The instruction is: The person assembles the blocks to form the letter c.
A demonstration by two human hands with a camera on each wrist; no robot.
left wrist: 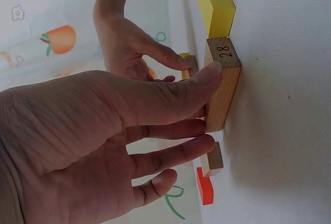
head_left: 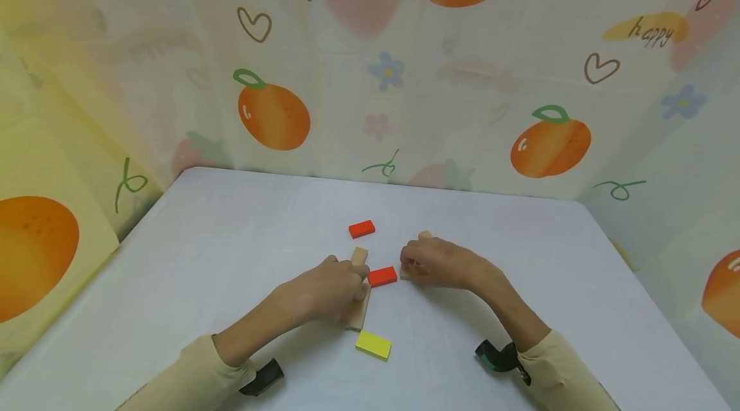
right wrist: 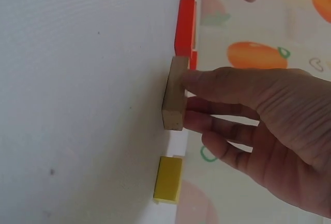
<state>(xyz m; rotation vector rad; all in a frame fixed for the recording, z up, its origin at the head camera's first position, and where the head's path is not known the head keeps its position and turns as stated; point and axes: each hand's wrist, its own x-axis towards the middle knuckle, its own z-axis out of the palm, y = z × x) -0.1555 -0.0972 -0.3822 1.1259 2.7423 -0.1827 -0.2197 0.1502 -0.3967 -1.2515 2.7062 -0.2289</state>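
Note:
My left hand [head_left: 332, 286] pinches a plain wooden block [left wrist: 222, 97] by its sides; the number 28 is on its end. A yellow block [left wrist: 220, 12] lies at the near end of that block, and another wooden block [head_left: 360, 255] lies beyond it. To the right, my right hand [head_left: 442, 263] pinches a second wooden block [right wrist: 176, 92] between thumb and fingers. Between the hands lies a red block [head_left: 382, 277]. The right hand hides most of its block in the head view.
Farther back sits another red block [head_left: 361, 229]. A pale wooden piece [head_left: 425, 234] shows behind the right hand. In the right wrist view a yellow block [right wrist: 168, 178] lies past the held block. All rest on a white table [head_left: 260, 212] before a patterned curtain [head_left: 347, 90].

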